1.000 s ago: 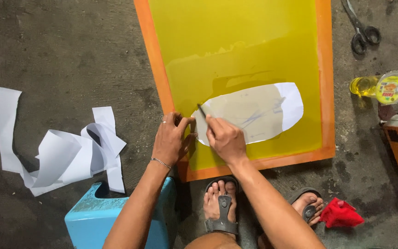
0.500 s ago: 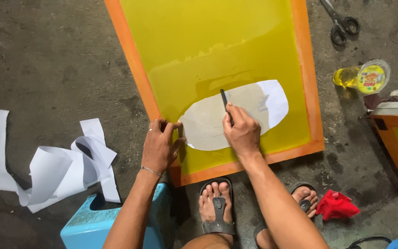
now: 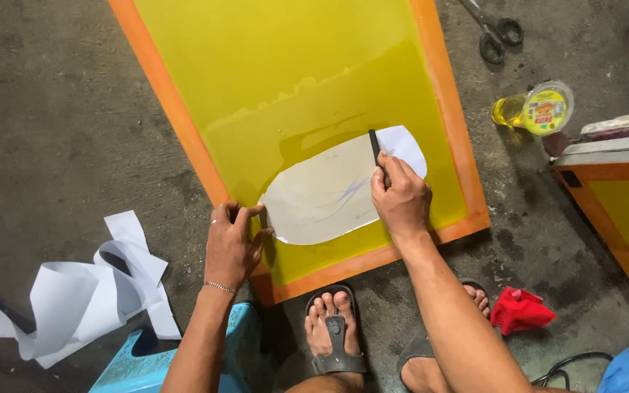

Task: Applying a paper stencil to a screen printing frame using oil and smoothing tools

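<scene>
Evidently mid-smoothing: the right hand point(image 3: 400, 200) grips a thin black scraper point(image 3: 378, 154), pressing the translucent paper point(image 3: 325, 195) onto the yellow screen point(image 3: 293, 80); the left hand point(image 3: 231, 244), fingers loosely curled, steadies the orange frame point(image 3: 183, 135). Next, an even stroke seems needed.

Flat on the floor point(image 3: 52, 109), a framed screen point(image 3: 300, 80) — on its mesh, a paper cutout point(image 3: 322, 196). At the cutout's left end, pressing the frame's near corner, the left hand point(image 3: 233, 244); on the cutout's right part, the right hand point(image 3: 402, 200), closed around a thin strip point(image 3: 375, 145) laid across the paper. Left of the screen, loose paper scraps point(image 3: 74, 291). Right of it, scissors point(image 3: 493, 33) at the far side, a lidded tub point(image 3: 536, 109) nearer, then a second frame point(image 3: 613, 196). Before the screen — two sandalled feet point(image 3: 336, 320), a stool point(image 3: 140, 364) to their left, a rag point(image 3: 520, 309) to their right.
</scene>
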